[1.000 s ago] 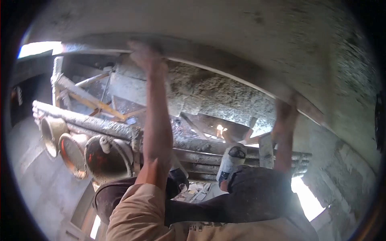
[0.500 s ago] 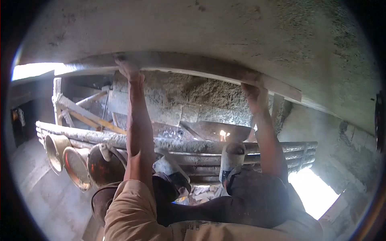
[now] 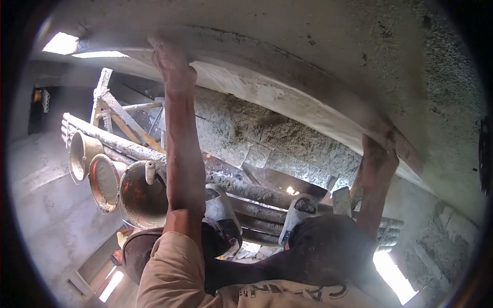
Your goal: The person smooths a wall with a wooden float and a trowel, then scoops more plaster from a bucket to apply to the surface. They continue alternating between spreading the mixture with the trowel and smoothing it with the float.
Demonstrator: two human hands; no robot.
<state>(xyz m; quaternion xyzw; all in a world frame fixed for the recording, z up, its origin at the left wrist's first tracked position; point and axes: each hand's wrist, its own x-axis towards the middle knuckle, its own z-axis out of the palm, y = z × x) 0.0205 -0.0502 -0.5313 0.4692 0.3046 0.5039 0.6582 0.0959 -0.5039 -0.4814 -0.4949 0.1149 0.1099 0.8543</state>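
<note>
A long, pale straightedge [image 3: 287,84] lies against the grey plastered wall [image 3: 328,31] and slants down to the right in the head view. My left hand [image 3: 172,59] is closed around its edge toward the left end, arm stretched out. Farther right, my right hand [image 3: 380,151] grips the same straightedge near its other end. The fingers of both hands are partly hidden behind it.
Under me is a scaffold of bamboo poles [image 3: 257,210], with my sandalled feet on it. Several mortar buckets stand at the left, the nearest a dark bucket [image 3: 141,197] with a tool handle [image 3: 150,173] at its rim. Wooden struts [image 3: 123,120] rise behind.
My view has tilted, and the straightedge now slants more steeply. In the picture my left hand sits higher and my right hand farther right and lower; both keep their grip.
</note>
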